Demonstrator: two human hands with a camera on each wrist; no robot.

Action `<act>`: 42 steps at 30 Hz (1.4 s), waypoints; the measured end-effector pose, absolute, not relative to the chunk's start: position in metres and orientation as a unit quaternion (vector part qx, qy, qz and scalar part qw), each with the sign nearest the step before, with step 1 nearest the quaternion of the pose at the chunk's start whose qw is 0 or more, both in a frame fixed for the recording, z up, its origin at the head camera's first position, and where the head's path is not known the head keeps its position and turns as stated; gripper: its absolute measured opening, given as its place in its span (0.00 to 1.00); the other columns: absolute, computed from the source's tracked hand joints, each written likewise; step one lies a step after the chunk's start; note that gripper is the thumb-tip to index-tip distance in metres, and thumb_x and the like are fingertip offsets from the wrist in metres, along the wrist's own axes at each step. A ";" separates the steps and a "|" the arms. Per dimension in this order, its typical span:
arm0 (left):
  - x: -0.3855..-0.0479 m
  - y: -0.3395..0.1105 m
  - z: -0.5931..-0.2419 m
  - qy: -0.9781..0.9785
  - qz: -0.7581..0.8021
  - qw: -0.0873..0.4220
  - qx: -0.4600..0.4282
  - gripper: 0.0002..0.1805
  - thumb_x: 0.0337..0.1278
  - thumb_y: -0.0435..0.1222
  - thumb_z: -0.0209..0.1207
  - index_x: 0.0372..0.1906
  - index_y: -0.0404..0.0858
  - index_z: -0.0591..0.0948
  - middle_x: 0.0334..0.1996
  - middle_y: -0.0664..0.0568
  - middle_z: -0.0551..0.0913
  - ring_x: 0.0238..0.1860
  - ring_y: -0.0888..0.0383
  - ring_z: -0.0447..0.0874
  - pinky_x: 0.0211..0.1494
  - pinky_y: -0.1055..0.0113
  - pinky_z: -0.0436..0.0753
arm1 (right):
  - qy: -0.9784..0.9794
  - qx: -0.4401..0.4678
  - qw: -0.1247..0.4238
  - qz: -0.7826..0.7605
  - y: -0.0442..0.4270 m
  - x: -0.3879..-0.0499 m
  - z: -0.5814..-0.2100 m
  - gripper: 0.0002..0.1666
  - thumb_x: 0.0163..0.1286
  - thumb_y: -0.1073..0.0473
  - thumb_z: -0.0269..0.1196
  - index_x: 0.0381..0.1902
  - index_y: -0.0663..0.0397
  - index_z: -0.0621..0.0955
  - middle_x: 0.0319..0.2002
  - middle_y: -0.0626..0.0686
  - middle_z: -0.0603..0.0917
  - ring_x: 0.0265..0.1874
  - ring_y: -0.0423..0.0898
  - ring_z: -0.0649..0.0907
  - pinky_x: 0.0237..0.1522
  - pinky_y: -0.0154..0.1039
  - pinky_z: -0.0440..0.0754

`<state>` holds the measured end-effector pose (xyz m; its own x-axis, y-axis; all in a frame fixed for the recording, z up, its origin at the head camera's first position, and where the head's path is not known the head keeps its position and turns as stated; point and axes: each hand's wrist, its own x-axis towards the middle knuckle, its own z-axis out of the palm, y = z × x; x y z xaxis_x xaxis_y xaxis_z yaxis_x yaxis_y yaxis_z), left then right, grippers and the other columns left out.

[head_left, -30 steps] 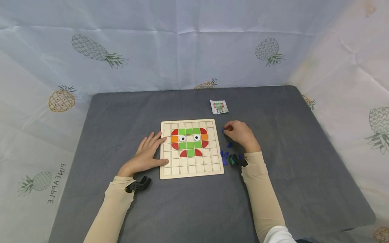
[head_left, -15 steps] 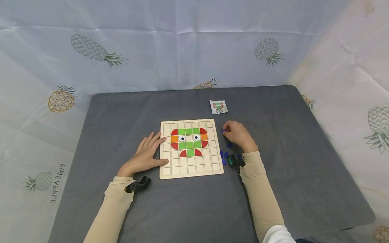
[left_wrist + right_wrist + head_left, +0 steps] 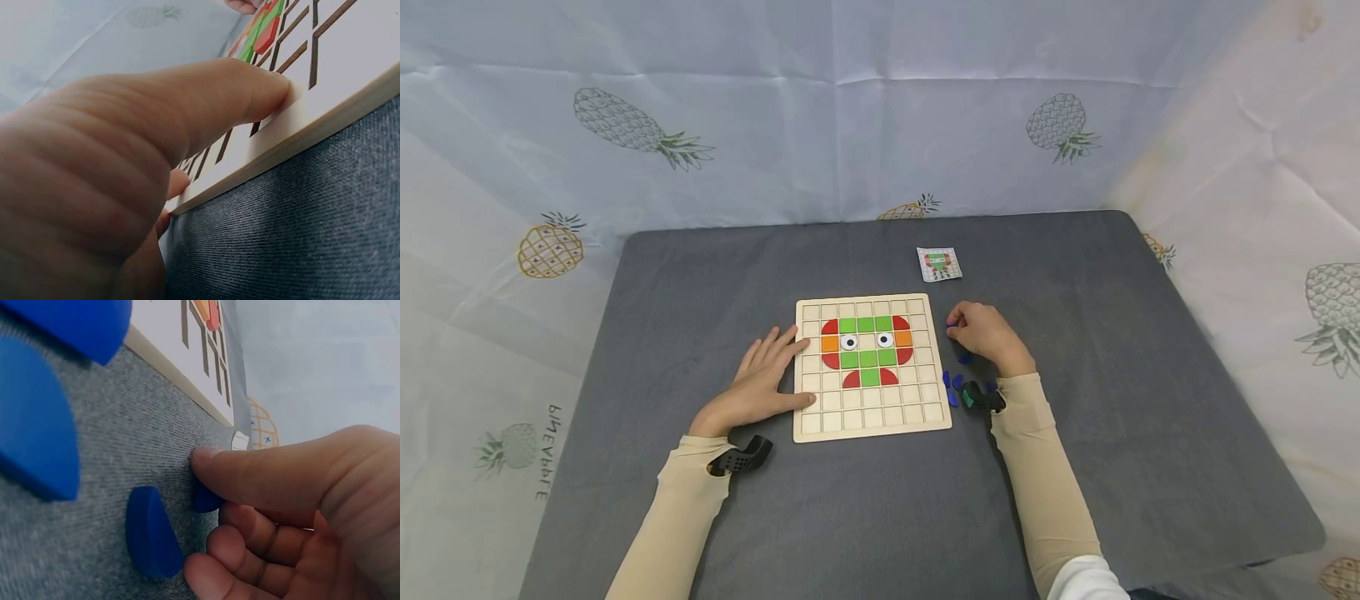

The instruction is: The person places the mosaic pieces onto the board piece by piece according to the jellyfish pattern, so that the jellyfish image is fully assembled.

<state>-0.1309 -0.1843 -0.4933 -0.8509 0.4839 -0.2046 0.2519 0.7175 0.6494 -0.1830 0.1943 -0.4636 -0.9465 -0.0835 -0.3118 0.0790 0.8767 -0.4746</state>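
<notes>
A pale wooden grid board [image 3: 872, 412] lies on the table, with red, green and orange pieces and two eye pieces set in its squares. My left hand [image 3: 752, 393] rests with spread, straight fingers on the board's left edge; the thumb presses on its surface in the left wrist view. Right of the board, my right hand [image 3: 988, 333] pinches a small blue piece [image 3: 205, 499] between thumb and index finger, low over the cloth. That piece is mostly covered by the fingers. Another blue curved-edge piece [image 3: 153, 534] lies beside the fingertips.
Several blue pieces [image 3: 952, 400] lie along the board's right edge, some partly behind the right wrist's camera band [image 3: 981, 397]. A small printed pattern card [image 3: 939, 264] lies beyond the board. A grey cloth [image 3: 722, 275] covers the table; pineapple-print curtains [image 3: 775, 142] surround it.
The right hand has shifted slightly left and then a little nearer the body, staying beside the board's right edge. The left hand and the board have stayed put.
</notes>
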 end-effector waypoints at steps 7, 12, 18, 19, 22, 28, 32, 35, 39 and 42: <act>-0.131 -0.184 -0.495 0.909 0.317 0.179 0.203 0.50 0.57 0.51 0.67 0.81 0.45 0.56 0.84 0.47 0.42 0.84 0.42 0.30 0.82 0.43 0.32 | 0.954 -0.027 0.162 -0.252 0.200 -0.183 -0.464 0.09 0.73 0.59 0.64 0.46 0.59 0.82 0.36 0.56 0.80 0.32 0.49 0.77 0.34 0.39 0.75; -0.131 -0.184 -0.496 0.908 0.320 0.177 0.206 0.50 0.57 0.52 0.67 0.81 0.45 0.56 0.84 0.48 0.42 0.84 0.42 0.30 0.82 0.42 0.32 | 0.945 -0.047 0.143 -0.289 0.203 -0.181 -0.462 0.08 0.74 0.59 0.63 0.46 0.57 0.80 0.33 0.54 0.78 0.30 0.48 0.75 0.33 0.39 0.72; -0.132 -0.185 -0.496 0.907 0.320 0.176 0.208 0.50 0.57 0.52 0.67 0.81 0.45 0.56 0.84 0.47 0.42 0.84 0.42 0.30 0.82 0.42 0.32 | 0.929 -0.095 0.145 -0.328 0.193 -0.176 -0.449 0.13 0.76 0.57 0.60 0.53 0.56 0.84 0.37 0.54 0.83 0.32 0.47 0.80 0.37 0.41 0.79; -0.132 -0.185 -0.496 0.908 0.319 0.177 0.208 0.50 0.57 0.52 0.67 0.81 0.45 0.56 0.84 0.47 0.42 0.84 0.42 0.30 0.82 0.42 0.32 | 0.925 -0.101 0.147 -0.335 0.190 -0.175 -0.447 0.13 0.76 0.57 0.60 0.53 0.56 0.84 0.39 0.54 0.84 0.33 0.48 0.81 0.38 0.41 0.80; -0.132 -0.185 -0.495 0.908 0.319 0.177 0.208 0.50 0.57 0.52 0.67 0.81 0.45 0.56 0.84 0.47 0.42 0.84 0.42 0.30 0.82 0.42 0.32 | 0.914 -0.118 0.148 -0.359 0.183 -0.171 -0.441 0.12 0.76 0.58 0.61 0.51 0.57 0.85 0.41 0.55 0.87 0.35 0.51 0.85 0.41 0.44 0.84; -0.131 -0.185 -0.495 0.908 0.317 0.174 0.210 0.50 0.57 0.51 0.67 0.81 0.44 0.56 0.84 0.46 0.42 0.84 0.42 0.31 0.82 0.42 0.32 | 0.894 -0.139 0.159 -0.396 0.171 -0.163 -0.433 0.11 0.75 0.61 0.62 0.50 0.59 0.83 0.42 0.56 0.87 0.38 0.51 0.86 0.44 0.44 0.85; -0.131 -0.185 -0.495 0.908 0.318 0.173 0.212 0.50 0.57 0.51 0.67 0.81 0.44 0.56 0.84 0.46 0.42 0.84 0.42 0.31 0.82 0.42 0.32 | 0.889 -0.169 0.165 -0.393 0.166 -0.157 -0.433 0.08 0.73 0.62 0.63 0.47 0.58 0.83 0.41 0.53 0.86 0.38 0.46 0.83 0.44 0.41 0.83; -0.131 -0.185 -0.495 0.907 0.320 0.173 0.211 0.50 0.57 0.51 0.67 0.81 0.44 0.56 0.84 0.47 0.42 0.84 0.42 0.31 0.82 0.42 0.32 | 0.884 -0.186 0.169 -0.394 0.160 -0.154 -0.433 0.07 0.72 0.63 0.64 0.46 0.59 0.84 0.40 0.52 0.87 0.38 0.45 0.82 0.42 0.39 0.82; -0.131 -0.185 -0.495 0.906 0.322 0.174 0.212 0.51 0.57 0.51 0.67 0.81 0.44 0.56 0.84 0.46 0.42 0.84 0.42 0.30 0.82 0.42 0.31 | 0.878 -0.199 0.191 -0.391 0.151 -0.151 -0.434 0.07 0.71 0.63 0.65 0.45 0.59 0.85 0.38 0.51 0.87 0.35 0.43 0.82 0.40 0.36 0.81; -0.132 -0.185 -0.496 0.907 0.320 0.174 0.212 0.51 0.57 0.51 0.67 0.81 0.44 0.56 0.84 0.47 0.41 0.84 0.42 0.30 0.82 0.42 0.31 | 0.874 -0.208 0.220 -0.380 0.145 -0.150 -0.436 0.07 0.72 0.62 0.65 0.45 0.56 0.86 0.37 0.51 0.87 0.33 0.43 0.80 0.37 0.35 0.80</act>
<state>-0.1317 -0.1852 -0.4958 -0.8493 0.4963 -0.1797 0.2733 0.7048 0.6547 -0.1498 0.1448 -0.4356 -0.8167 -0.5305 -0.2271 -0.1958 0.6250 -0.7556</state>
